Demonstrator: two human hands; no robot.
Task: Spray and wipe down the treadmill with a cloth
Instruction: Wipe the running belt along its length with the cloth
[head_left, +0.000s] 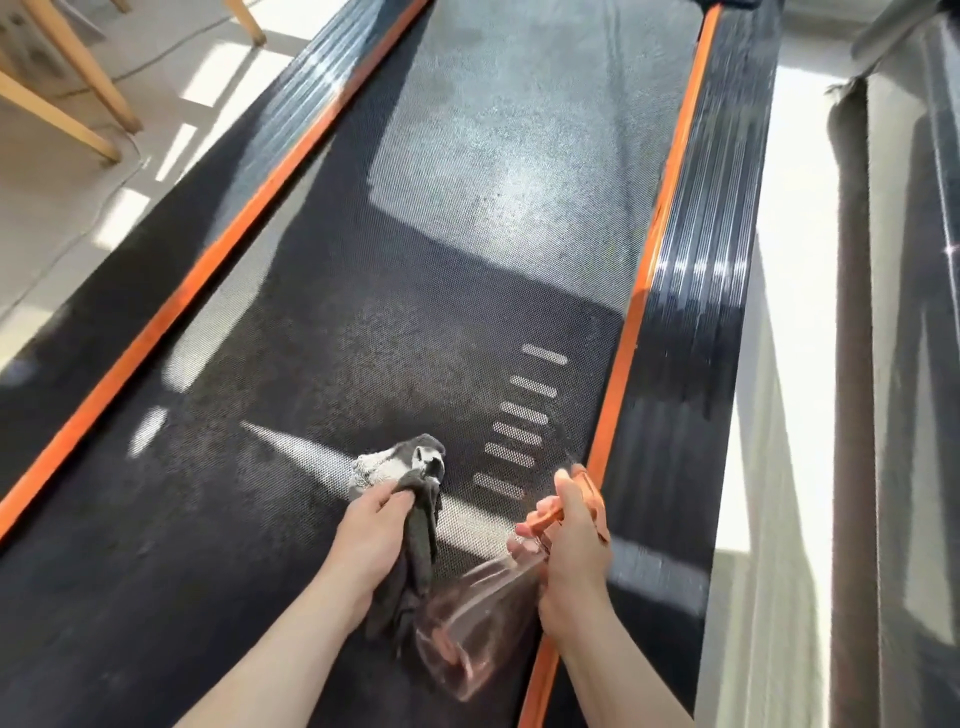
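At the far left, wooden chair legs (78, 78) stand on the pale floor (57, 208) beside the treadmill (493, 208), whose black belt runs away from you between two orange strips. Near you, over the belt, your left hand (371, 540) curls its fingers round a bunched grey cloth (415, 470). Just right of it, your right hand (576, 545) grips the neck of a clear spray bottle (467, 618) with an orange trigger head, tilted above the belt's right edge, near a row of white dashes (519, 415).
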